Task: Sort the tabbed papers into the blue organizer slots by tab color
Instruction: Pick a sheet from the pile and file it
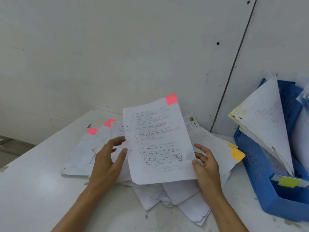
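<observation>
A printed sheet with a pink tab at its top right corner is raised above the pile. My right hand pinches its lower right edge. My left hand hovers beside its left edge, fingers relaxed and spread, holding nothing. Under them lies a loose pile of papers; two of them show pink tabs at the left and one an orange-yellow tab at the right. The blue organizer stands at the right, holding yellow-tabbed sheets, with a yellow label on its front.
The white table runs to an edge at the far left, with floor beyond. A white wall rises right behind the pile and the organizer. Further papers stand in the organizer's slot at the far right edge.
</observation>
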